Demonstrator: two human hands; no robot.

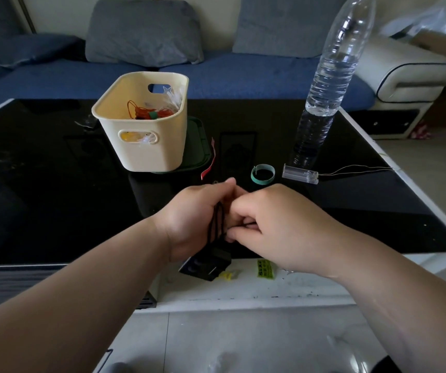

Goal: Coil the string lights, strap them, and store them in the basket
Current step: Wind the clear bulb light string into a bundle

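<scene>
My left hand [197, 214] grips a coil of black string-light wire [217, 224], whose loops hang down between my two hands. Its black battery box [207, 263] dangles below, over the table's front edge. My right hand [273, 224] is curled beside the left, its fingertips pinching the black wire. A cream basket [162, 146] stands beyond on the black glass table [41, 184]; inside lies an orange wire coil [149, 113] with a green strap, plus clear star lights. A green strap [262, 174] curled in a ring lies on the table just past my hands.
A clear battery case [300, 177] with thin copper wire [356, 168] trailing right lies beside a tall water bottle [332, 74]. A green lid [200, 146] sits under the basket, with a red strip [209, 165] next to it. A blue sofa with cushions runs behind the table.
</scene>
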